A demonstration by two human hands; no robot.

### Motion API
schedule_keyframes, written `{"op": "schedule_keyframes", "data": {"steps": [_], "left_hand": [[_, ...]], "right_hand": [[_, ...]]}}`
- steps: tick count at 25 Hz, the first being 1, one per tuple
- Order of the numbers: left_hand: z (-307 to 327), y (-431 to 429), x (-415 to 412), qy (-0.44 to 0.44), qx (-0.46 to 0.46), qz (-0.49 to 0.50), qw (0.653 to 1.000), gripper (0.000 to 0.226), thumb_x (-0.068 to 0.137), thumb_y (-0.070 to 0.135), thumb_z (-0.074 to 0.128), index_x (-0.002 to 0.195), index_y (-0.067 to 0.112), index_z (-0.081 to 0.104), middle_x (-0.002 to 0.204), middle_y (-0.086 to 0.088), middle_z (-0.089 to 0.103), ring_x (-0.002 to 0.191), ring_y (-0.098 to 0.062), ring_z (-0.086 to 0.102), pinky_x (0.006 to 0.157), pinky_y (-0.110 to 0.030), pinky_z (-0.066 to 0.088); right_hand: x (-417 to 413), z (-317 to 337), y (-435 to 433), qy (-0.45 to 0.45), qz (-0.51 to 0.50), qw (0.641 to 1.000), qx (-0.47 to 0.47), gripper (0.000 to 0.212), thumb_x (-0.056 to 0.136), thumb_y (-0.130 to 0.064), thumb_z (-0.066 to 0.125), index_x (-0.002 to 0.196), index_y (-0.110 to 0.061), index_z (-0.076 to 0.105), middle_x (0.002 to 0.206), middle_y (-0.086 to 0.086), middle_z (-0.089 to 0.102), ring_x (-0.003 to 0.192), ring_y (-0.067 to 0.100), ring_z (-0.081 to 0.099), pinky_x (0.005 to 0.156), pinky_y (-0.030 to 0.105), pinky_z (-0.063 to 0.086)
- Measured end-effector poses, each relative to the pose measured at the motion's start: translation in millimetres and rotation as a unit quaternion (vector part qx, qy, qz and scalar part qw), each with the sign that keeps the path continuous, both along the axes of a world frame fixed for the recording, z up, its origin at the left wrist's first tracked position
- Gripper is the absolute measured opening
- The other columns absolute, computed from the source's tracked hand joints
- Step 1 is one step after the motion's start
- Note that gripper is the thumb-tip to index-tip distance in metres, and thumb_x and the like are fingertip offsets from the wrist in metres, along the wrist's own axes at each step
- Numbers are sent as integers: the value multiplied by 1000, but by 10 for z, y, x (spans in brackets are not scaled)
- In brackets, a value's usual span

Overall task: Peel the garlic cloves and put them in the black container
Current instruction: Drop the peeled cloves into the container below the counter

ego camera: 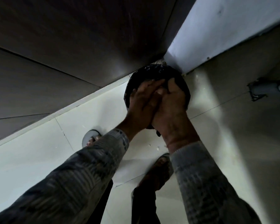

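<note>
Over the black bin (182,85) on the tiled floor (39,151), left hand (141,102) pressed straight-fingered against right hand (172,109), fingers curled, couldn't tell around what.

Left hand (142,101) flat against curled right hand (170,109), over black bin (158,71) in corner

No text, label, brand, number or sign can be read anywhere in the frame; the scene is dim and the surfaces show no lettering.
</note>
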State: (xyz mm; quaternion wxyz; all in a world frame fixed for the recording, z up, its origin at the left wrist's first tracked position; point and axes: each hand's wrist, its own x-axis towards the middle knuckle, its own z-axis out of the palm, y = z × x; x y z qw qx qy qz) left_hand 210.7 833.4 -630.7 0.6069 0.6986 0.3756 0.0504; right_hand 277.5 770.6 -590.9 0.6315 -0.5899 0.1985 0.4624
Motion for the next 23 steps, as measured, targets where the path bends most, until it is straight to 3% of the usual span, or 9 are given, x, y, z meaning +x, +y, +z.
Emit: {"op": "schedule_keyframes", "data": {"steps": [1, 2, 4, 6, 7, 9, 11, 15, 23], "left_hand": [[-62, 11, 8, 19, 21, -26, 999, 52, 102, 54, 41, 140, 24, 61, 141, -5, 59, 136, -27, 53, 115, -52, 40], [51, 63, 48, 87, 44, -37, 994, 65, 99, 61, 36, 140, 16, 60, 140, -9, 59, 135, -32, 53, 114, -50, 41], [179, -83, 130, 180, 42, -22, 983, 77, 101, 67, 29, 134, 2, 57, 125, -17, 64, 126, -36, 59, 104, -43, 51], [343, -170, 218, 118, -143, 76, 980, 42, 111, 35, 37, 122, 2, 61, 112, -20, 69, 114, -28, 63, 91, -32, 54], [425, -130, 209, 113, -247, 61, 960, 30, 109, 25, 46, 121, 6, 65, 113, -18, 72, 111, -24, 65, 90, -32, 54], [491, 13, 114, 107, -343, 51, 932, 27, 105, 27, 56, 128, 19, 69, 121, -6, 74, 111, -18, 70, 95, -35, 56], [484, 63, -2, 106, -324, 54, 939, 27, 106, 29, 52, 128, 27, 70, 121, 6, 74, 114, -17, 70, 100, -40, 56], [293, 103, -70, 128, -168, 85, 974, 24, 105, 31, 53, 121, 36, 70, 123, 11, 70, 116, -11, 66, 107, -43, 52], [707, 236, -295, 172, -19, -45, 984, 53, 78, 22, 51, 123, 45, 67, 128, 9, 68, 120, -14, 63, 106, -39, 51]], "right_hand": [[-58, 42, 32, -27, 6, 1000, -10, 59, 107, -54, 34, 133, -11, 65, 139, 14, 64, 134, 25, 58, 118, 44, 40], [-136, 115, 37, -172, 48, 981, -77, 54, 107, -52, 36, 131, -16, 68, 138, 6, 66, 132, 20, 59, 115, 42, 41], [-287, 207, -14, -419, 106, 894, -114, 42, 107, -39, 39, 126, -21, 72, 140, -6, 63, 132, 12, 56, 114, 37, 40], [-335, -153, -291, -600, 203, 764, -124, 46, 105, -30, 35, 136, -14, 64, 151, 3, 51, 141, 23, 48, 117, 41, 37], [-229, -366, -379, -609, 252, 734, -163, 50, 105, -33, 33, 141, -12, 60, 152, 7, 50, 142, 26, 47, 118, 44, 37], [35, -606, -432, -531, 274, 761, -253, 56, 101, -47, 35, 142, -15, 59, 148, 6, 56, 139, 24, 50, 116, 44, 41], [137, -662, -398, -505, 252, 790, -240, 53, 100, -47, 40, 134, -14, 65, 138, 5, 63, 132, 20, 56, 115, 38, 42], [-40, -475, -283, -490, 324, 775, -235, 33, 99, -25, 55, 127, -11, 67, 128, 11, 67, 121, 28, 61, 105, 37, 49], [-142, 414, -438, -408, 409, 793, -192, 63, 84, -12, 70, 145, -14, 55, 147, 12, 53, 138, 30, 47, 117, 45, 39]]}}
